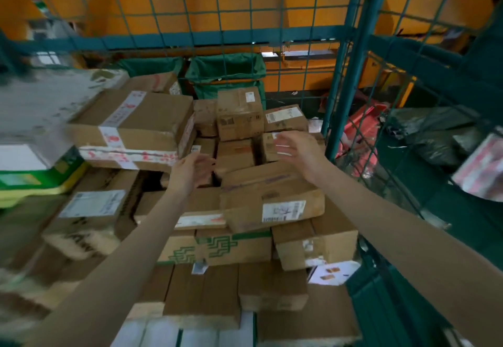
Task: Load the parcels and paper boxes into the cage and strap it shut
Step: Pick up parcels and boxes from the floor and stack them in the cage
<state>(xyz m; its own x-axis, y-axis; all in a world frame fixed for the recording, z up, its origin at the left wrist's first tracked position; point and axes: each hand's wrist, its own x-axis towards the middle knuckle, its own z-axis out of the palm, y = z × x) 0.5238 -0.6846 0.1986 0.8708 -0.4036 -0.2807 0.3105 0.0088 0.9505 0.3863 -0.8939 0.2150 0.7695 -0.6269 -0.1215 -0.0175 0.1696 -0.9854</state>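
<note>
Several brown cardboard boxes are stacked inside the green wire cage [351, 55]. Both my arms reach in over the pile. My left hand [190, 168] hovers with loosely spread fingers beside a large taped box [136, 128] and holds nothing. My right hand [298, 150] is spread open above a long brown box with a white label [272, 197] that lies tilted on top of the stack. Small boxes [239, 113] stand just beyond my hands, near the cage's back mesh. The view is blurred by motion.
A green and yellow carton [40, 175] sits at the left of the pile. Beyond the back mesh stand green fabric bins [226, 74] and orange walls. Outside the right mesh lie grey bags [435, 134], a red item [362, 128] and a pink-patterned parcel [481, 167].
</note>
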